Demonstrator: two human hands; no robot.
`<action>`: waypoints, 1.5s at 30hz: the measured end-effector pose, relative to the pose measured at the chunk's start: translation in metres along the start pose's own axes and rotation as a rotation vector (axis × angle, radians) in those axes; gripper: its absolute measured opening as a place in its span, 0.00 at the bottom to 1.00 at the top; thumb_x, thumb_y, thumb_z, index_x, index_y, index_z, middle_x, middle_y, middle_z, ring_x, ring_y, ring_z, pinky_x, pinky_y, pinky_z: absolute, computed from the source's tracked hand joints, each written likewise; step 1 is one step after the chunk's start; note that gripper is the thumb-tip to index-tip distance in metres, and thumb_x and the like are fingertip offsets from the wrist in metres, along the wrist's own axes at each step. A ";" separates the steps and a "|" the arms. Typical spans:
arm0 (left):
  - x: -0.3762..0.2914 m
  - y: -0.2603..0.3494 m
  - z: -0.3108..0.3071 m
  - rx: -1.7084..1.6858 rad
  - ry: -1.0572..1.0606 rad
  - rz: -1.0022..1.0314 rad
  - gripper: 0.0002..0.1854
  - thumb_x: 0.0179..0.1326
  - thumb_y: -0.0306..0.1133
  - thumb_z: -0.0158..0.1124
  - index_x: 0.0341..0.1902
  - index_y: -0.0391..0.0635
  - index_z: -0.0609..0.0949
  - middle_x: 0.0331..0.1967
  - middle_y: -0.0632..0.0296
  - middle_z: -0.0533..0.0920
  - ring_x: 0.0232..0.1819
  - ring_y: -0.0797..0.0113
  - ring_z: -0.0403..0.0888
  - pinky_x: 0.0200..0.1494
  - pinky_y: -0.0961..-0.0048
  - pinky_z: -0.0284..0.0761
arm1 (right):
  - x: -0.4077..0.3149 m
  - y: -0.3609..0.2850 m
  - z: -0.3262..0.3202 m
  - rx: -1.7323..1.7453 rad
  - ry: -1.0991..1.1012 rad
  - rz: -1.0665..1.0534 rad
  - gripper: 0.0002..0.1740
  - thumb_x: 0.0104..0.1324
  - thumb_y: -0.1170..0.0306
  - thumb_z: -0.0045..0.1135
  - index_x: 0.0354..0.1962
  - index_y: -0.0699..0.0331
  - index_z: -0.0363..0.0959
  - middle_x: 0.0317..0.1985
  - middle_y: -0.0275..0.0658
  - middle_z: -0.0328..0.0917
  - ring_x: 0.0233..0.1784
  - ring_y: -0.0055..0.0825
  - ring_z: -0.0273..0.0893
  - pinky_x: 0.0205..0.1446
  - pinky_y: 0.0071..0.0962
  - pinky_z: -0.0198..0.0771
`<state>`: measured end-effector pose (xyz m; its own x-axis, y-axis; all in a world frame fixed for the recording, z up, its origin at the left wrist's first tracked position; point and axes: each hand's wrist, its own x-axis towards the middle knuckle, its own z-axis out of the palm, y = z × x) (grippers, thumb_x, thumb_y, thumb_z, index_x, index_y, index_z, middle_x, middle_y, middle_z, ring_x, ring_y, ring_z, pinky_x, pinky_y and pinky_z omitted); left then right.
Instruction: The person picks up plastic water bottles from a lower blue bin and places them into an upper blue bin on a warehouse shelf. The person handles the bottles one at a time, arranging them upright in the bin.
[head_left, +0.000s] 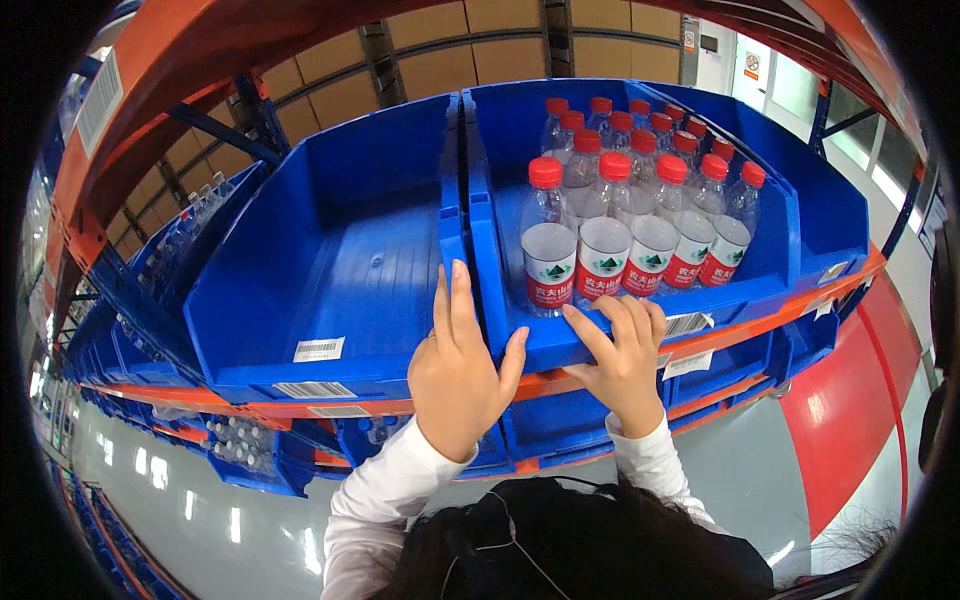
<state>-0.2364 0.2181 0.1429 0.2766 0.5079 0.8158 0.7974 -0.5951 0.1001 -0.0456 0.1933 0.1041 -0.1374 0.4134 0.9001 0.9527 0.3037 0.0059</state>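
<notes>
A blue plastic storage bin (510, 232) holds rows of upright clear plastic water bottles (606, 255) with red caps and red-and-white Nongfu Spring labels. On this bin's front lip lies my right hand (626, 356), its fingers curled over the edge and the thumb lower, against the front. My left hand (461, 375) rests flat, fingers pointing up, at the front corner where two bins meet. Its thumb is spread towards the bottle bin, and nothing is held in it. To the left stands a second blue bin (375, 262) with its bare ribbed floor showing.
Both bins sit on an orange shelf beam (330, 409) bearing barcode labels. Another blue bin (832, 217) adjoins on the right. Below are lower bins, one with white-capped bottles (240, 442). Blue uprights (259, 112) flank the shelf, and cardboard boxes (435, 67) are stacked behind.
</notes>
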 end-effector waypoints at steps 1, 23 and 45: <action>-0.001 0.000 0.002 0.008 0.003 -0.015 0.46 0.57 0.45 0.68 0.71 0.30 0.58 0.60 0.31 0.71 0.27 0.57 0.84 0.27 0.74 0.80 | 0.000 0.000 0.000 0.002 -0.004 -0.002 0.42 0.26 0.64 0.75 0.48 0.49 0.80 0.45 0.36 0.73 0.52 0.38 0.69 0.60 0.44 0.57; 0.004 0.002 0.018 0.055 0.083 -0.022 0.43 0.55 0.41 0.64 0.71 0.34 0.61 0.57 0.31 0.73 0.22 0.61 0.82 0.25 0.75 0.79 | -0.005 0.005 0.006 0.021 0.047 -0.002 0.41 0.25 0.68 0.73 0.48 0.49 0.80 0.45 0.35 0.73 0.52 0.37 0.69 0.62 0.44 0.56; 0.181 -0.024 0.029 -0.179 -0.534 0.023 0.39 0.53 0.55 0.70 0.57 0.32 0.77 0.50 0.39 0.81 0.52 0.50 0.82 0.54 0.63 0.77 | -0.010 0.007 0.003 0.048 0.006 0.006 0.45 0.24 0.70 0.74 0.51 0.50 0.78 0.47 0.36 0.73 0.54 0.39 0.68 0.62 0.44 0.57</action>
<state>-0.1898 0.3423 0.2717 0.5626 0.7107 0.4224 0.6975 -0.6823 0.2190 -0.0386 0.1935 0.0942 -0.1303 0.4106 0.9025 0.9395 0.3419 -0.0198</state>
